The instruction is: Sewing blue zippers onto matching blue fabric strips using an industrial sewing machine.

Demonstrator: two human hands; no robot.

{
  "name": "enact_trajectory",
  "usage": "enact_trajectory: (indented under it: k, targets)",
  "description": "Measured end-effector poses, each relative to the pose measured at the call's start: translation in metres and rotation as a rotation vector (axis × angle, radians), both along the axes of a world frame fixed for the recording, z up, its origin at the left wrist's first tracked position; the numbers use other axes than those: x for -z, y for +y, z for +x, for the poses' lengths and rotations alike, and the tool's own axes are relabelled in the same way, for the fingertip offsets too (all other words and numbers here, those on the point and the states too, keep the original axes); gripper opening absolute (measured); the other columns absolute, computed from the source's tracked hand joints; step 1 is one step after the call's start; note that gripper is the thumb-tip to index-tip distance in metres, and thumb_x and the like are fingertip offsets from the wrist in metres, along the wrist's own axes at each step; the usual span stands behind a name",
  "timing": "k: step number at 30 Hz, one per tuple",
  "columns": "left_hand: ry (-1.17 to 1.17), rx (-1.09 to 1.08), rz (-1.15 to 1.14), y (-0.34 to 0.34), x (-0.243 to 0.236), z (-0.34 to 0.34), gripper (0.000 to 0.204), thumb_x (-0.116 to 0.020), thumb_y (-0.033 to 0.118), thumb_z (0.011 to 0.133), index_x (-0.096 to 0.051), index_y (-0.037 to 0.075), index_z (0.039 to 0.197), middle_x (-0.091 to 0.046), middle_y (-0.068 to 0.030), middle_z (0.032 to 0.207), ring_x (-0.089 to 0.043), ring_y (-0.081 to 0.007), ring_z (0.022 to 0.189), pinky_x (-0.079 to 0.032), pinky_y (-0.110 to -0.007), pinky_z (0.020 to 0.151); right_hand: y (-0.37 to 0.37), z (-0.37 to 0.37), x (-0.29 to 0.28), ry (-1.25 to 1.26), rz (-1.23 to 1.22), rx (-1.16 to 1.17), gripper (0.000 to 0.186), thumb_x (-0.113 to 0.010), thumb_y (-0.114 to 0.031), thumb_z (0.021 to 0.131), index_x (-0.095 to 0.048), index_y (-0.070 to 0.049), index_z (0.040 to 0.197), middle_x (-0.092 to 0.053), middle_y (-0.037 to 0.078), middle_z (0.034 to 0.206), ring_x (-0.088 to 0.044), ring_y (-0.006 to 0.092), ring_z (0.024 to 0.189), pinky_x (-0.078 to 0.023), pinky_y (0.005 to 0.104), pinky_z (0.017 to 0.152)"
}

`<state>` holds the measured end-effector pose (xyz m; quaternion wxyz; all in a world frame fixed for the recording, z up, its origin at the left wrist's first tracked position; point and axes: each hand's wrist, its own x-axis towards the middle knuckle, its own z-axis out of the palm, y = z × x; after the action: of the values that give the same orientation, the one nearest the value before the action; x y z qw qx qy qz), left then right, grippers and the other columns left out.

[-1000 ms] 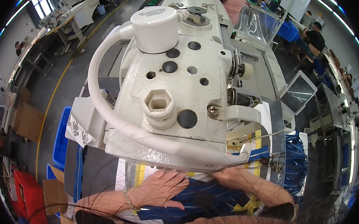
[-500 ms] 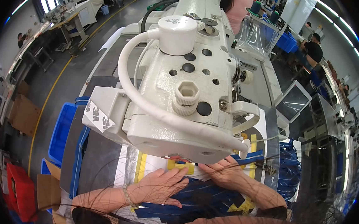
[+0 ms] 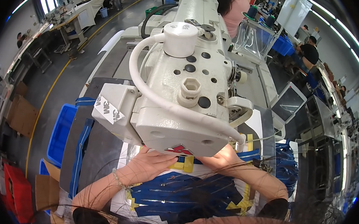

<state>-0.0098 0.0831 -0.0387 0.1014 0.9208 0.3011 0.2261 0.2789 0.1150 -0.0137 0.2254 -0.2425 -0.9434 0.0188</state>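
Observation:
The white sewing machine head [image 3: 182,133] stands right in front of me. My left hand [image 3: 153,165] lies flat with its fingers stretched, the fingertips at a short blue strip [image 3: 181,158] beside a yellow tape guide [image 3: 188,164]. Just under the machine's front edge is my right hand [image 3: 222,161]; its thumb side shows, while the other fingers are mostly hidden by the head. A blue zipper-like strip [image 3: 249,155] sticks out to the right of that hand. Nearer to me, many more blue strips [image 3: 182,193] lie side by side on the table between my forearms.
A bundle of blue strips [image 3: 286,165] hangs at the right table edge, below a tilted screen [image 3: 289,102]. Another blue strip [image 3: 83,155] lies along the left edge. Beyond it stand blue bins [image 3: 61,133], a red bin [image 3: 18,188] and cardboard boxes [image 3: 46,194]. Several people sit farther off.
My left hand has moved up and left, off the near blue strips to the machine's front edge. My right hand has slid slightly farther under the head. The view has shifted a little.

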Motion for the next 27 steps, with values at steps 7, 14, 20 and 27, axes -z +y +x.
enact_trajectory:
  k: [7, 14, 20, 27]
  targets:
    - [0.114, -0.025, 0.099, 0.002, 0.005, -0.002, 0.04, -0.063, 0.026, 0.082, -0.06, 0.017, 0.12, -0.059, 0.0062, 0.121, -0.054, -0.0097, 0.1, -0.034, -0.039, 0.09, 0.028, -0.033, -0.002, 0.035, 0.342, -0.277, 0.021, -0.064, -0.01, 0.065, -0.065, -0.011, 0.086, -0.059, 0.002, 0.083, -0.059, 0.0165, 0.075, -0.048, 0.0316, 0.062]
    - [0.086, 0.004, 0.085, 0.007, 0.0, 0.002, 0.04, -0.063, 0.025, 0.08, -0.061, 0.019, 0.119, -0.06, 0.0068, 0.118, -0.054, -0.0099, 0.103, -0.033, -0.038, 0.092, 0.03, -0.038, 0.013, -0.094, 0.39, -0.289, 0.012, -0.066, -0.018, 0.073, -0.066, -0.008, 0.079, -0.06, 0.004, 0.08, -0.061, 0.0231, 0.073, -0.05, 0.0365, 0.062]
    - [0.219, 0.028, -0.006, 0.005, -0.01, 0.003, 0.045, -0.058, 0.013, 0.085, -0.053, 0.017, 0.13, -0.052, -0.0032, 0.134, -0.05, -0.0215, 0.122, -0.04, -0.032, 0.101, 0.032, -0.023, -0.025, -0.545, 0.628, -0.253, 0.025, -0.048, -0.014, 0.086, -0.052, -0.008, 0.111, -0.059, 0.004, 0.105, -0.061, 0.017, 0.098, -0.053, 0.0317, 0.082]
    - [0.158, -0.053, -0.014, -0.006, -0.001, 0.005, 0.041, -0.056, 0.024, 0.085, -0.056, 0.021, 0.126, -0.059, 0.0063, 0.121, -0.055, -0.0075, 0.106, -0.029, -0.036, 0.097, 0.027, 0.003, -0.017, -0.165, 0.143, -0.244, 0.032, -0.06, -0.01, 0.068, -0.065, -0.008, 0.099, -0.058, -0.002, 0.09, -0.059, 0.0173, 0.088, -0.05, 0.0302, 0.076]
